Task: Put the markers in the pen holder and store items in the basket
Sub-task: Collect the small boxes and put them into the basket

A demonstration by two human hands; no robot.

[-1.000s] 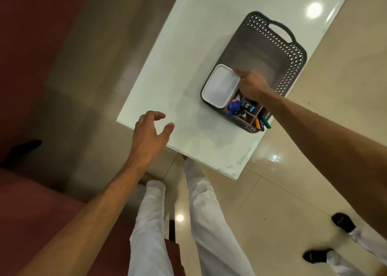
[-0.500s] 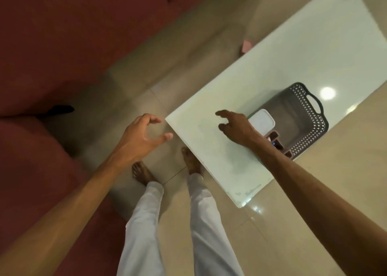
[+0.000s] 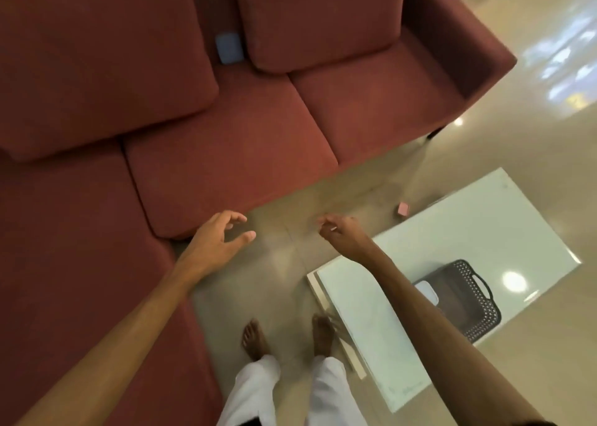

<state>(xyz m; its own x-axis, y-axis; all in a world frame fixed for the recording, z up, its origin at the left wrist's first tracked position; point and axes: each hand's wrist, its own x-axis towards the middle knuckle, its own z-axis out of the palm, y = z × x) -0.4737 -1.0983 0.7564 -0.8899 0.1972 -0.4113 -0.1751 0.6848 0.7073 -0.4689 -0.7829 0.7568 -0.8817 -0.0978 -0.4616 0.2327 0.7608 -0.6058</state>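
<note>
The dark grey perforated basket [image 3: 475,299] stands on the white glass table [image 3: 478,232] at the lower right. A white lidded box [image 3: 428,291] shows inside the basket, partly hidden by my right forearm. The pen holder and markers are hidden behind that arm. My left hand [image 3: 216,245] hovers over the floor by the sofa's edge, fingers spread and loosely curved, holding nothing. My right hand [image 3: 344,236] hangs above the floor just beyond the table's near corner, fingers loosely curled and empty.
A large red sofa [image 3: 226,154] fills the upper left. A small blue object [image 3: 229,48] lies between its back cushions. A small pink object [image 3: 403,208] lies on the tiled floor near the table's far edge. My bare feet [image 3: 287,338] stand beside the table.
The view has swung from the table to the sofa. My right hand left the white box in the basket and came away from the table, out over the floor. My left hand stayed open.
</note>
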